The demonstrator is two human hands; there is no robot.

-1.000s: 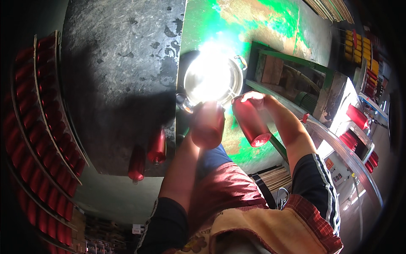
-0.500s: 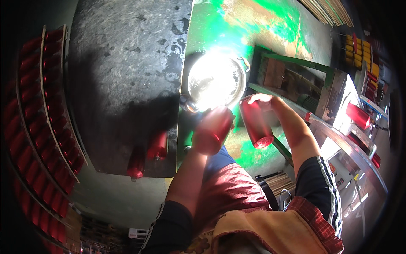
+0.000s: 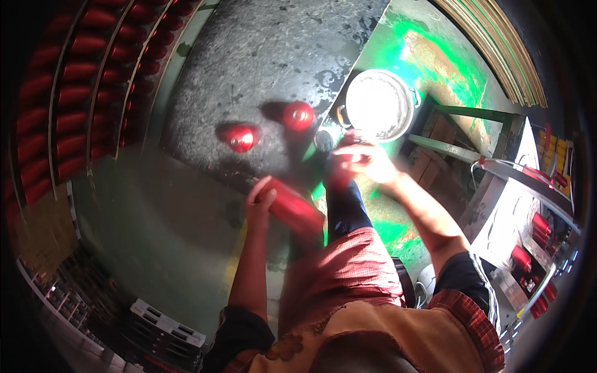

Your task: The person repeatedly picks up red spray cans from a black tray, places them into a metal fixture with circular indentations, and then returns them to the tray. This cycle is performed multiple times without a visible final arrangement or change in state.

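Fingers (image 3: 262,184) of the left hand (image 3: 256,205) were bent around one end of a red, smooth, cylinder-shaped container (image 3: 292,208), with the thumb lying against its side. The container was therefore inside this grip, and its longer part stretched away from the fingers, toward the right and down, above the lap. Its far end was blurred, so I could not tell the exact shape there.

The right hand (image 3: 368,166) was strongly lit. Its fingers were close to each other and lay across the upper part of a second red, darker-looking container (image 3: 339,176), pinching it from the side. This container hung below the fingers, near the round, shining metal pot (image 3: 409,112), whose inside was white from glare. Because of the blur, I could not tell where each fingertip pressed.

The two held containers were apart from each other. Beyond the left hand, on the grey, dark-stained flat slab (image 3: 249,56), were two glossy red rounded pieces, one nearer to the slab's lower edge (image 3: 241,138) and one nearer to the pot (image 3: 298,115); neither was touched by the fingers. Farther to the left, many red cylinders (image 3: 78,96) lay in rows between thin pale strips.
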